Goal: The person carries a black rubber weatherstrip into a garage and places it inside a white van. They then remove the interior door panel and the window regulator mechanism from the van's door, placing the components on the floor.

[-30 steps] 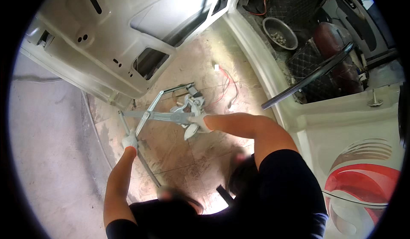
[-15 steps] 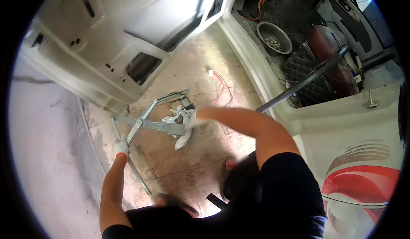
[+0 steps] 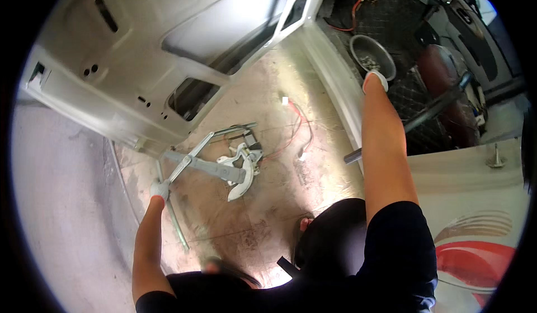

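Leaving the left hand (image 3: pixel 159 190) alone clasping the grey hinged metal linkage (image 3: pixel 212 169), the right hand (image 3: pixel 376 81), grip unclear, has reached the round grey metal bowl (image 3: pixel 382 50), far right.

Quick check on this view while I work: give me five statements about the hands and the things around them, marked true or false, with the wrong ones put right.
1. The left hand holds the metal linkage. True.
2. Both hands grip the linkage. False: the right hand is at the near rim of the metal bowl.
3. A red wire lies on the tiled floor, to the right of the linkage. True.
4. The bowl stands on the tiled floor. False: it rests on a dark quilted mat.
5. Small pieces lie in the bowl. True.
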{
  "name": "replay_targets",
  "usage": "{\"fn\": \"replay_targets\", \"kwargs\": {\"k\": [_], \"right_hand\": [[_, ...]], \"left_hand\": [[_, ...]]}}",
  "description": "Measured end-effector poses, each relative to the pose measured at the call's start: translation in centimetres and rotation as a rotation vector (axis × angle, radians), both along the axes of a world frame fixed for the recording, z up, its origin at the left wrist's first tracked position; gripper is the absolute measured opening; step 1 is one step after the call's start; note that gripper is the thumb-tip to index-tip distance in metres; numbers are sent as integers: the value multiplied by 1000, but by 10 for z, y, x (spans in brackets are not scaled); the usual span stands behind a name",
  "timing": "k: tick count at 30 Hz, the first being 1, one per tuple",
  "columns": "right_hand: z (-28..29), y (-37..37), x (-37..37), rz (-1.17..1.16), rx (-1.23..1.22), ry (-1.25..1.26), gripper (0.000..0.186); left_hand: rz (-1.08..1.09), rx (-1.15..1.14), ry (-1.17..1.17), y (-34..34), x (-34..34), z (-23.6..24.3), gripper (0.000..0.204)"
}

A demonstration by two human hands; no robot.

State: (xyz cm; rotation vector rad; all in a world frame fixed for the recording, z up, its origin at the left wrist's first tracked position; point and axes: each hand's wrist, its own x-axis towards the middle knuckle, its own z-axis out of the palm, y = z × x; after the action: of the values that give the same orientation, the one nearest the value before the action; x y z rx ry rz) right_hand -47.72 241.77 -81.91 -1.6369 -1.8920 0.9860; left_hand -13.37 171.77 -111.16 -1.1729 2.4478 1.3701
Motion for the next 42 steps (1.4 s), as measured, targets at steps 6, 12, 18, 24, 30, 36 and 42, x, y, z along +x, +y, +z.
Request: {"fn": "replay_targets", "kwargs": {"k": [6,12,18,24,30,36,42], "right_hand": [[-33,37,-30,138,-255,295,48],[-19,2,-28,213,-355,461,40],[-29,-35,15,348,-530,531,35],[-75,-88,112,544,-673,323,20],[-126,-158,225,958,-589,-62,23],[-171,-225,290,1601,-932,-255,38],[-231,-242,328,1907,-748,-583,47]], "left_hand": [[-98,27,-104,-1,-3,11,47],[-143,-66,-239,5,-9,19,43],[-133,-59,-192,5,-10,11,43],[-256,-148,-163,4,-16,5,45],[-176,-42,-270,11,-17,17,35],[-624,-430,-410,12,-22,23,31],[-650,-382,-346,2,-12,36,24]]}}
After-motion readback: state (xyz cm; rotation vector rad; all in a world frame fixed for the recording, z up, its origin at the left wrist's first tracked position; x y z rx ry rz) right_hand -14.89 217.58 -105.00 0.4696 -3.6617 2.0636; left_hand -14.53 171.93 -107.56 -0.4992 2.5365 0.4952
